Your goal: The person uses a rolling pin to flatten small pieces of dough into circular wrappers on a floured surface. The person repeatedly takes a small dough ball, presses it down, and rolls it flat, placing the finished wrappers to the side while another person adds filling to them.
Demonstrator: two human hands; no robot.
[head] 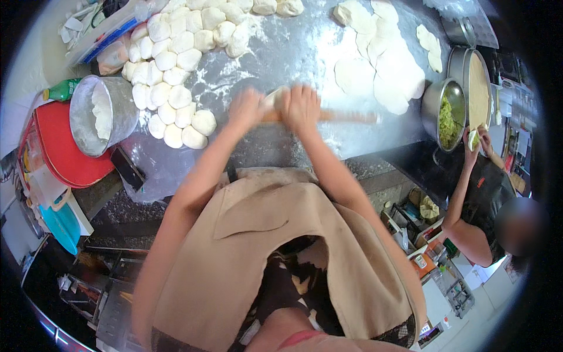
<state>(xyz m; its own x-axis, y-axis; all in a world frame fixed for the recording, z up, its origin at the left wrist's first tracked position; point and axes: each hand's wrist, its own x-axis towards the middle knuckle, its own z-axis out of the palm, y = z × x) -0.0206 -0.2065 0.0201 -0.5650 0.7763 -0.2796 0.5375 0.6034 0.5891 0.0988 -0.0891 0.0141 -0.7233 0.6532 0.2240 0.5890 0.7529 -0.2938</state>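
Observation:
My right hand (302, 109) is closed over a wooden rolling pin (341, 116), whose far part sticks out to the right. My left hand (246, 108) is blurred, at the left edge of a small piece of dough (276, 98) and by the pin's left part. Whether it grips the dough or the pin's end I cannot tell. The dough shows between my hands, partly hidden by them. Left of my hands sit many rounded dough balls (166, 60) in a close cluster. Flat rolled dough rounds (396, 72) overlap at the right of the floured metal worktop (259, 61).
A metal pot of flour (90, 116) and a phone (127, 168) are at the left, near a red stool (72, 147). At the right stand a bowl of green filling (449, 119) and a wide round pan (479, 88). A co-worker (481, 193) holds a filled wrapper there.

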